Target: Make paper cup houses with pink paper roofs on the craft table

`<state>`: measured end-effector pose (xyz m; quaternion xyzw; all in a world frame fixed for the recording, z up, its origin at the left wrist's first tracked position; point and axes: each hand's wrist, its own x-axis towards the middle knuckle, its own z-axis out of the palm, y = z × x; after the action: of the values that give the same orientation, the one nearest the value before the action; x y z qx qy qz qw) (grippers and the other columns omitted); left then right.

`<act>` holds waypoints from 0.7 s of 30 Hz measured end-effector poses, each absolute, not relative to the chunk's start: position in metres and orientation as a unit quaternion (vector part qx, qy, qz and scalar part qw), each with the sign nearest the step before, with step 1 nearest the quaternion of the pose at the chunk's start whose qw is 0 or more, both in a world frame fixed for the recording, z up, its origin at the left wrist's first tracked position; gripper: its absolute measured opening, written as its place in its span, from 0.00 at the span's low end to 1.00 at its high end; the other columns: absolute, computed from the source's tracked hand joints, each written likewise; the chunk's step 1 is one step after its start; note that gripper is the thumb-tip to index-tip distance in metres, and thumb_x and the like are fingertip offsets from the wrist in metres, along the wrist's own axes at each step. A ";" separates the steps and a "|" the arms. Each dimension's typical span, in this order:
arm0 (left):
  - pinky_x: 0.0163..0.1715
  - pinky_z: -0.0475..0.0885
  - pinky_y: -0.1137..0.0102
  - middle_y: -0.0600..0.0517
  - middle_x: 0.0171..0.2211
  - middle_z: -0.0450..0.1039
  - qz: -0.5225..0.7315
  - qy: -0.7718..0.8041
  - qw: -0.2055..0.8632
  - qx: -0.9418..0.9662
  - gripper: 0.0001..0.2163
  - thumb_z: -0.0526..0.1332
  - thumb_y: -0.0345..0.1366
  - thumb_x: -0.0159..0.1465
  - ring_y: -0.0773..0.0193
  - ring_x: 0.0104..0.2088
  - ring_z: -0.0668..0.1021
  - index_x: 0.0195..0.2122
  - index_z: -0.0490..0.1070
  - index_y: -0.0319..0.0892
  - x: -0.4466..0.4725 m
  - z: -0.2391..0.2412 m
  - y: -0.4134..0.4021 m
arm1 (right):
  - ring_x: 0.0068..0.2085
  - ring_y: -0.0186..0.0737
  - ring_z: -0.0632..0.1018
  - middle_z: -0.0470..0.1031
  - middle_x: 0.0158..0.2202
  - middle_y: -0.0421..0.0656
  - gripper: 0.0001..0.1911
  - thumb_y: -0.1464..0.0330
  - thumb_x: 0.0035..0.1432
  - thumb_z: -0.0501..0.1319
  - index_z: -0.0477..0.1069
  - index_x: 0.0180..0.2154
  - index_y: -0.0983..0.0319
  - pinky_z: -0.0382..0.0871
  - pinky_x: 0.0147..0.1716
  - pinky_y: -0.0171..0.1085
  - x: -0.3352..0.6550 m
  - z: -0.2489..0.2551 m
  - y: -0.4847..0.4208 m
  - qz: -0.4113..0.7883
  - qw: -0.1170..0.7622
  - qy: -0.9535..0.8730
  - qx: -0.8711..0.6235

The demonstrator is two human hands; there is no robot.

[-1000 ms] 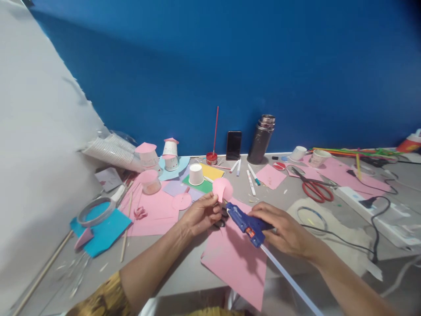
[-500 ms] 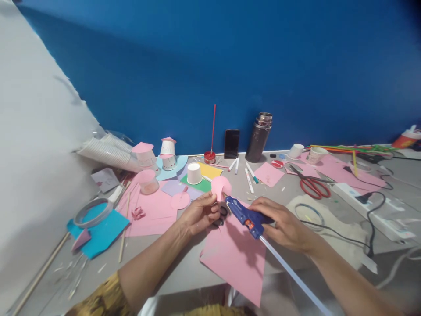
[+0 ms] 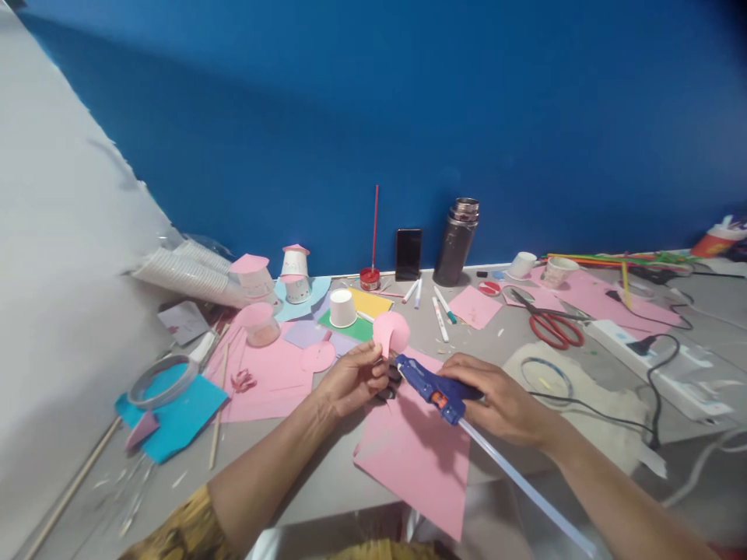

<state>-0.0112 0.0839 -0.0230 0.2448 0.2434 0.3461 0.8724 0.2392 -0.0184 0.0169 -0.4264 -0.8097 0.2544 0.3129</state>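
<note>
My left hand point(image 3: 353, 379) pinches a small pink paper cone point(image 3: 391, 333) and holds it up above the table. My right hand point(image 3: 496, 400) grips a blue glue gun point(image 3: 432, 386) with a clear glue stick point(image 3: 525, 490) trailing out of its back. The gun's nozzle points left and touches the lower edge of the cone, right by my left fingertips. Under both hands lies a sheet of pink paper point(image 3: 417, 459).
Red scissors point(image 3: 552, 327), a power strip point(image 3: 659, 354) with cables, markers point(image 3: 439, 315), a white cup point(image 3: 341, 308), cups with pink cones point(image 3: 252, 274), a steel flask point(image 3: 457, 242), a phone point(image 3: 408, 254), a stack of cups point(image 3: 187, 272), a tape ring point(image 3: 163, 379) on blue paper.
The glue gun's nozzle has shifted a little left and up to the cone's edge. Both hands otherwise stay in place; the camera has drifted slightly.
</note>
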 end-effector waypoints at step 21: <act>0.19 0.55 0.79 0.59 0.22 0.52 0.320 0.231 0.888 0.237 0.11 0.65 0.31 0.66 0.73 0.20 0.58 0.31 0.63 0.41 -0.014 -0.017 0.082 | 0.46 0.50 0.78 0.77 0.45 0.51 0.15 0.67 0.60 0.66 0.79 0.48 0.62 0.68 0.42 0.38 0.330 -0.016 0.061 0.015 0.144 -0.678 -0.721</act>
<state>-0.0140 0.0824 -0.0169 0.2368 0.2307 0.3205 0.8877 0.3299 0.0607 -0.0156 -0.7206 -0.6781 0.0146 0.1440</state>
